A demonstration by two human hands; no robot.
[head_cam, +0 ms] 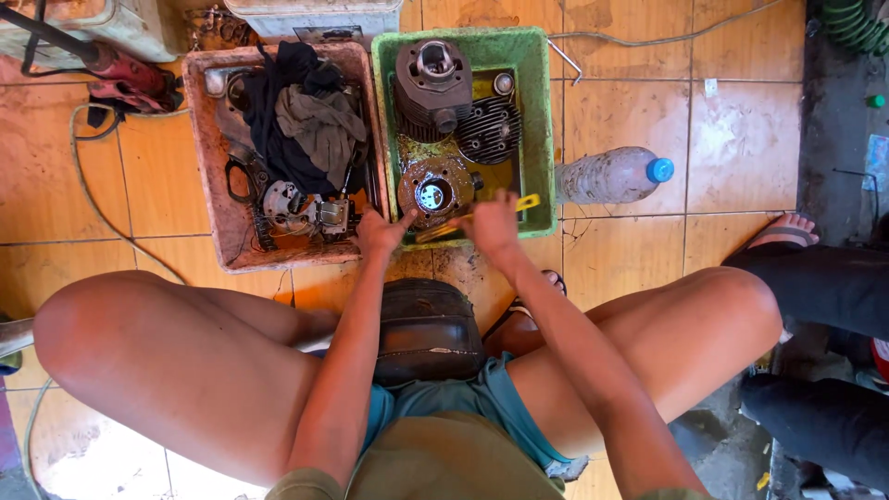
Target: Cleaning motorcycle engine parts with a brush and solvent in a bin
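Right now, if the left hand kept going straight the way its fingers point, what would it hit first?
Probably the round rusty engine part in the green tray; the left hand points up and rightward at it, already almost touching, though depth is unclear.

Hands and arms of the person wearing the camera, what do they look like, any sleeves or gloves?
Both arms are bare from shoulder to wrist: no sleeves, gloves, watch or bands visible. The left hand and right hand are ungloved, with slim arms. Any grime on the fingers is too small to tell.

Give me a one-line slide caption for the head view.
Left hand steadies a round engine part in the green tray; right hand holds a yellow-handled tool against it.
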